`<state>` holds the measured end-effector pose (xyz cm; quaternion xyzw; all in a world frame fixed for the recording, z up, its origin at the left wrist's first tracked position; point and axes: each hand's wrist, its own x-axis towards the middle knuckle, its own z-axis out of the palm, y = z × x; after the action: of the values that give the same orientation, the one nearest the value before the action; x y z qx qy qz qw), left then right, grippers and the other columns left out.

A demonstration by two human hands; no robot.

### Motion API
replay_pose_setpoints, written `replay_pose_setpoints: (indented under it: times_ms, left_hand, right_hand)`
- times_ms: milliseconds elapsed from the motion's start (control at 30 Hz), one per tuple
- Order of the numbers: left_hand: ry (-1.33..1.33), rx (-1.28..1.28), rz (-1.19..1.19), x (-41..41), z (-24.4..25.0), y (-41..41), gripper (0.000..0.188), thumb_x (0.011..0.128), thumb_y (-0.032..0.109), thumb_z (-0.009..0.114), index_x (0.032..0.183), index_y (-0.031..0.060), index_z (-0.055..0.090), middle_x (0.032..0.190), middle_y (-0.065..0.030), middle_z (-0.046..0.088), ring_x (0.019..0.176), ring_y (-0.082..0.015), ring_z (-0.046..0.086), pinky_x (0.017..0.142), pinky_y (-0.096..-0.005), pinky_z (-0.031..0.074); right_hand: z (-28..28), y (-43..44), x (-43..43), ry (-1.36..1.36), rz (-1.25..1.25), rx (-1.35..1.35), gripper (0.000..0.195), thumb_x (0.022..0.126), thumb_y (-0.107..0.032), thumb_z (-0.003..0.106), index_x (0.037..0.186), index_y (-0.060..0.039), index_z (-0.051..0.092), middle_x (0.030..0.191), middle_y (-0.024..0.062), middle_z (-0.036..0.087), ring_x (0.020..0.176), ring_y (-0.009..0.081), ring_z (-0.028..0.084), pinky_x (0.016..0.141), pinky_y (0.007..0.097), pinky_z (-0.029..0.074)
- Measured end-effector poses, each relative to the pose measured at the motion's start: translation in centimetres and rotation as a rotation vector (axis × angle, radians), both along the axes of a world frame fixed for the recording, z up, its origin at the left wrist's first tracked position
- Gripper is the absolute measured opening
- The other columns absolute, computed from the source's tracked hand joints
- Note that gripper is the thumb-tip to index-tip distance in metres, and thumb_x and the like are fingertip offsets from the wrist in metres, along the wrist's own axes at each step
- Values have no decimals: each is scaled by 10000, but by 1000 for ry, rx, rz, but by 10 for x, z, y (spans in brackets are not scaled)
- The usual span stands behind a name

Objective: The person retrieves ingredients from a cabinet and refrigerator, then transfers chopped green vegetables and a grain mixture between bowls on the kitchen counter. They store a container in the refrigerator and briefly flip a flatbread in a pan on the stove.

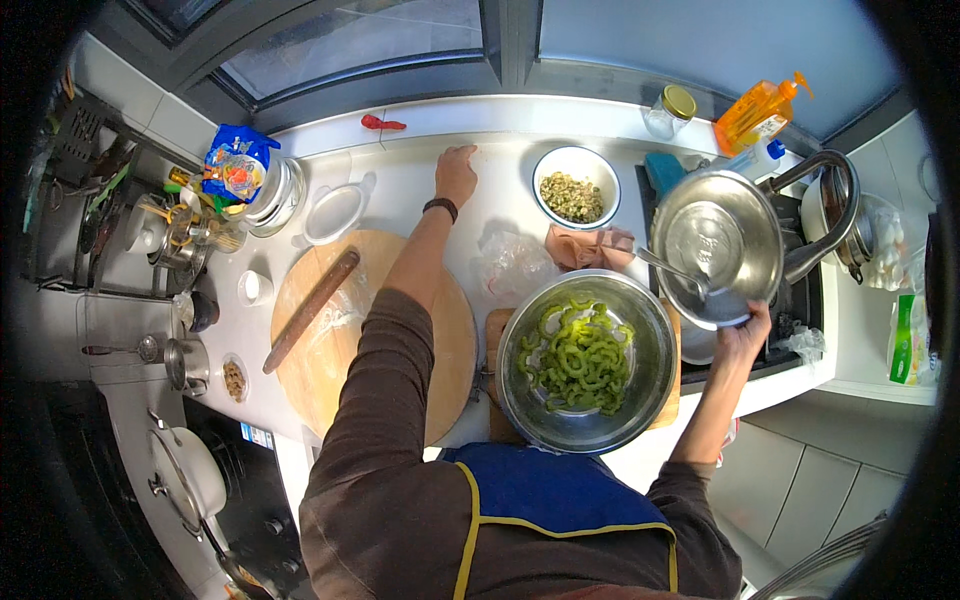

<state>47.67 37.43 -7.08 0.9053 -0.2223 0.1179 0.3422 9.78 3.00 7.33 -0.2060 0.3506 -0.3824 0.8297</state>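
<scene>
My left hand point(456, 176) reaches to the back of the white counter, near the window ledge; its fingers look partly curled and nothing shows in it. With my right hand point(742, 334) I grip the rim of a stainless steel bowl point(716, 240), tilted over the sink area, with a metal spoon point(675, 270) inside. Before me a larger metal bowl point(510, 375) with sliced green vegetable, apparently bitter melon point(585, 360), rests on a wooden cutting board point(499, 416). A rolling pin point(311, 311) lies on a round wooden board point(450, 337), partly under my left forearm.
Behind the large bowl are a white bowl point(540, 187) of chopped filling, crumpled brown material point(589, 247) and a clear plastic bag point(517, 262). The faucet point(825, 240) arches beside the raised bowl. Jars, a white lid point(335, 214) and a small cup point(255, 288) stand left.
</scene>
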Motion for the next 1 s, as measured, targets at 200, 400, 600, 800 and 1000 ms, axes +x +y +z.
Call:
replay_pose_setpoints:
  times_ms: [200,400,600,800,1000]
  left_hand:
    - [16,136,-65,0,3,-10,246,773,34,555,998,70,647,946,-148,551,947,-336,509,843,-402,429]
    - [-20,191,-186,-9,9,-4,130,767,108,616,884,88,668,914,-97,576,905,-289,528,789,-387,446]
    - [-232,302,-176,-2,-5,-19,102,771,122,593,840,50,615,905,-120,594,858,-294,571,777,-399,476]
    - [-91,176,-107,-29,22,-39,102,840,117,515,863,27,556,799,-173,615,731,-339,605,676,-415,486]
    - [140,-656,-397,-196,210,-77,39,868,56,540,883,21,532,735,-44,581,631,-94,555,581,-207,452]
  right_hand:
    - [-5,-1,-69,89,-153,55,481,603,-10,473,1075,42,549,1105,180,587,1037,353,559,929,530,437]
    - [0,4,-103,123,-222,72,472,591,-13,485,1052,59,555,1085,185,598,1029,352,568,926,538,442]
    - [2,13,-129,81,-208,66,422,638,6,467,1047,63,555,1068,187,603,1014,339,579,921,512,455]
    - [-4,31,-137,173,-270,25,365,611,-19,507,967,27,574,986,146,621,910,301,596,877,431,478]
    - [13,68,-125,15,-315,10,380,613,0,489,980,68,560,954,166,615,882,288,599,849,414,500]
